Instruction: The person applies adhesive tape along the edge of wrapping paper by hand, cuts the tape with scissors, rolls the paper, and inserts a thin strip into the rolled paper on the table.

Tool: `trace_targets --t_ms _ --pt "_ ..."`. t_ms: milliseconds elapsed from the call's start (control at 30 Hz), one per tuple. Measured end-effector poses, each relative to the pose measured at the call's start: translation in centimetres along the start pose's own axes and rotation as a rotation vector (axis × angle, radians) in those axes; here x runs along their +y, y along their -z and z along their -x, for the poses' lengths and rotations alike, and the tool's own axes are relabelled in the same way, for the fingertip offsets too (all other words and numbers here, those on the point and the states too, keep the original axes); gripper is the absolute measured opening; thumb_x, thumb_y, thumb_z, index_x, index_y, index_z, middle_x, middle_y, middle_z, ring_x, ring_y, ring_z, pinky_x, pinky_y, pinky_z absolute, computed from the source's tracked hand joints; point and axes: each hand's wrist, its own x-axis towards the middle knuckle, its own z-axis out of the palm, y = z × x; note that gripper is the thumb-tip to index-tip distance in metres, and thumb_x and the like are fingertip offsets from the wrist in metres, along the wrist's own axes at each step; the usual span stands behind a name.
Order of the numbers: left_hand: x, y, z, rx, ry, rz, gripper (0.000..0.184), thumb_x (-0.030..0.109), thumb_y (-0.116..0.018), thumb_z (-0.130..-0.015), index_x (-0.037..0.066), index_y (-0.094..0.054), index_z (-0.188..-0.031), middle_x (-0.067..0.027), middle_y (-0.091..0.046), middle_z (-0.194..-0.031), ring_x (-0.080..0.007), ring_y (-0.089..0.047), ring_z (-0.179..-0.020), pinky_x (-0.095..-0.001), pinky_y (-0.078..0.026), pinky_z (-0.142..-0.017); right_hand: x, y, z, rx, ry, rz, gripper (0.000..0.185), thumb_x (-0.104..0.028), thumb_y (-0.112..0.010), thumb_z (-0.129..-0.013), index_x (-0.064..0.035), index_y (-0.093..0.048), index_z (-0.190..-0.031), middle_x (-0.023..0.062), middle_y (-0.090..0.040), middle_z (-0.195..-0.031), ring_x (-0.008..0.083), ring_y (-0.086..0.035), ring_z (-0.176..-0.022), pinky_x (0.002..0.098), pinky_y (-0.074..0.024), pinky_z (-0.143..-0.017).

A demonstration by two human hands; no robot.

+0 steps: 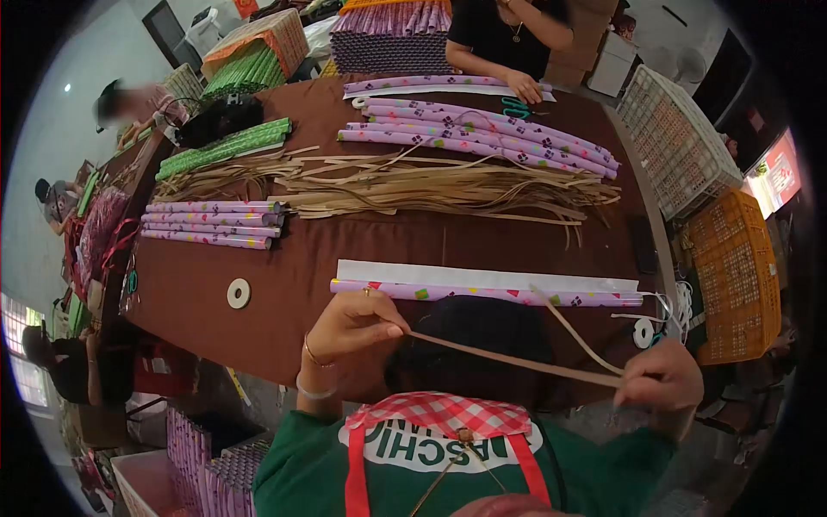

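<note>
Between my two hands a thin tan strip (508, 358) is stretched, and its loose end loops back up toward the table. One end is pinched in my left hand (357, 320), thumb against fingers. The fingers of my right hand (662, 377) are closed round the other end. Just beyond the hands lies a purple patterned paper roll (482, 293), its white sheet edge (482, 274) partly unrolled along the far side. A white tape roll (643, 332) is near my right hand, with white cord (682, 310) beside it.
A pile of tan strips (448, 185) spans the table's middle. Purple rolls (211, 226), green rolls (228, 146) and more purple rolls (482, 133) lie around it. A tape ring (239, 294) sits at left. Opposite, a person's hand (523, 86) is near green scissors (515, 108). Crates (736, 276) stand right.
</note>
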Motion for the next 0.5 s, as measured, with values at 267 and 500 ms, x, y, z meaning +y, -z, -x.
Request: trace_targets --t_ms 267,500 --pt "-4.8 0.5 2.3 0.443 0.561 0.352 0.017 0.013 -0.056 -0.084 0.003 -0.054 -0.072 -0.0045 -0.056 -0.065 -0.0134 -0.057 -0.059 -0.0236 -0.045 -0.054 8.3 -0.9 -4.5 0.172 -0.303 -0.558 0.022 -0.019 -0.052 -0.088 -0.0005 -0.058 -0.077 -0.0046 -0.040 -0.049 0.0011 -0.031 -0.042 0.0175 -0.0217 -0.037" --pt "-5.9 1.3 3.8 0.369 0.716 0.443 0.015 0.019 -0.054 -0.087 0.005 -0.060 -0.086 -0.0007 -0.061 -0.072 -0.0094 -0.060 -0.063 -0.0171 -0.040 -0.050 13.4 -1.3 -6.6 0.176 -0.368 -0.671 0.025 -0.023 -0.048 -0.091 -0.0033 -0.055 -0.078 -0.0056 -0.037 -0.050 -0.0002 -0.027 -0.040 0.0158 -0.0193 -0.036"
